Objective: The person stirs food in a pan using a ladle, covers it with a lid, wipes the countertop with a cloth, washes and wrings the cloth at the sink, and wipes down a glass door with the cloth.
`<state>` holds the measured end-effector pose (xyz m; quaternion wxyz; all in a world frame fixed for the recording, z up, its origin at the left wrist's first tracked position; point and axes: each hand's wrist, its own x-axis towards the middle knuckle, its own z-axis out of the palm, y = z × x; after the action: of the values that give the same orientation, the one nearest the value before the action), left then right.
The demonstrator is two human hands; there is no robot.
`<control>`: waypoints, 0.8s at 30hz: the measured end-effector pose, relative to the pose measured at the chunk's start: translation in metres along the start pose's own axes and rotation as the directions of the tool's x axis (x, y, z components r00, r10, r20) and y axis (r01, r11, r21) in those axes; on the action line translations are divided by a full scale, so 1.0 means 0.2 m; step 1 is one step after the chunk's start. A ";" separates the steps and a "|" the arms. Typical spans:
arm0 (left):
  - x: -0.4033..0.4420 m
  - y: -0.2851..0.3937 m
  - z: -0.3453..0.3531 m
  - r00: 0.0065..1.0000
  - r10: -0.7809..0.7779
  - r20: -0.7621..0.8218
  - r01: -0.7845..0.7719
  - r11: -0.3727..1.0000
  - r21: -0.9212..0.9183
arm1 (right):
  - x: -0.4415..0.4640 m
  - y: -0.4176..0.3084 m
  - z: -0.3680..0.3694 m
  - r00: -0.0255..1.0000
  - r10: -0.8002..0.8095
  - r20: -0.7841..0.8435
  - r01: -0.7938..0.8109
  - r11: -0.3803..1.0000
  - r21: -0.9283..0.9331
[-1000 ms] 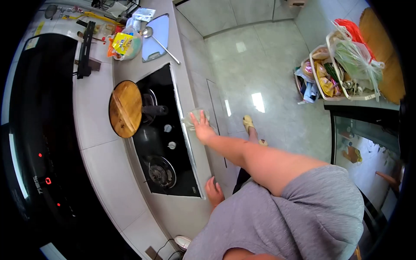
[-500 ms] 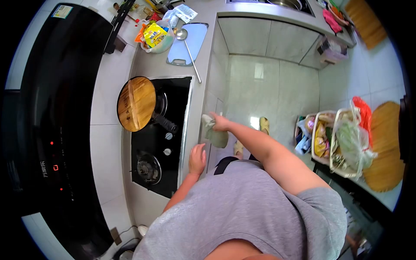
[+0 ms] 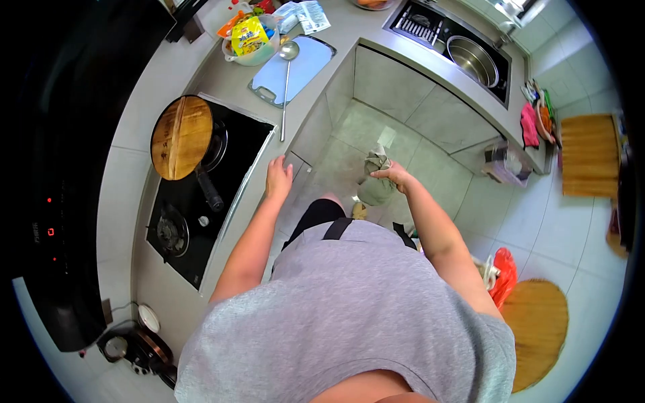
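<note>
My right hand point(image 3: 395, 176) grips a greyish-green cloth point(image 3: 377, 190), which hangs down over the floor in front of me. Beside the counter's front edge, my left hand point(image 3: 279, 180) holds nothing, its fingers apart. To its left is the black gas stove point(image 3: 232, 171). On the far burner sits a pan with a round wooden lid point(image 3: 181, 138), its black handle point(image 3: 209, 191) pointing toward me. Beyond my left hand, a long metal ladle point(image 3: 286, 87) lies with its bowl on a blue cutting board point(image 3: 295, 67) and its handle over the counter edge side.
A tub of packets point(image 3: 252, 43) stands behind the cutting board. The sink point(image 3: 463, 50) at the far right holds a steel pot point(image 3: 472, 60). A red bag point(image 3: 504, 275) and a round wooden board point(image 3: 537, 329) are at my right. A range hood point(image 3: 60, 134) overhangs the left side.
My view has turned toward the right, bringing the sink into sight. My right hand has carried the cloth away from the counter front, out over the floor. The left hand remains beside the counter.
</note>
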<state>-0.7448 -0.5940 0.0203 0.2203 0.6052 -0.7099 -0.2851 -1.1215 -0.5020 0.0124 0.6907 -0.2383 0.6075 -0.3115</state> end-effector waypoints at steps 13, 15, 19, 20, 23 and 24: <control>0.89 0.22 0.09 0.975 -0.188 -0.116 0.221 0.870 0.441 | 0.47 -0.64 -0.17 1.000 -0.014 0.028 0.018 0.986 -0.166; 0.96 0.19 0.13 0.959 -0.266 -0.102 0.283 0.843 0.458 | 0.53 -0.75 -0.26 1.000 -0.017 0.021 0.021 0.980 -0.198; 1.10 0.07 0.23 0.941 -0.323 -0.105 0.326 0.776 0.539 | 0.60 -0.99 -0.34 0.997 -0.079 -0.008 0.076 0.982 -0.172; 1.11 0.07 0.23 0.932 -0.354 -0.072 0.335 0.771 0.542 | 0.62 -1.03 -0.35 0.997 -0.070 -0.024 0.067 0.991 -0.119; 1.12 0.09 0.23 0.931 -0.357 -0.075 0.336 0.759 0.557 | 0.70 -1.13 -0.35 0.997 -0.037 -0.063 0.033 0.997 -0.062; 1.12 0.10 0.23 0.922 -0.383 -0.064 0.351 0.752 0.558 | 0.73 -1.16 -0.35 0.996 -0.018 -0.086 0.017 1.000 -0.015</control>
<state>-0.8276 -0.8071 -0.0086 -0.0460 0.7621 -0.6349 -0.1186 -1.2134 -0.7641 0.0647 0.6595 -0.2351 0.6368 -0.3230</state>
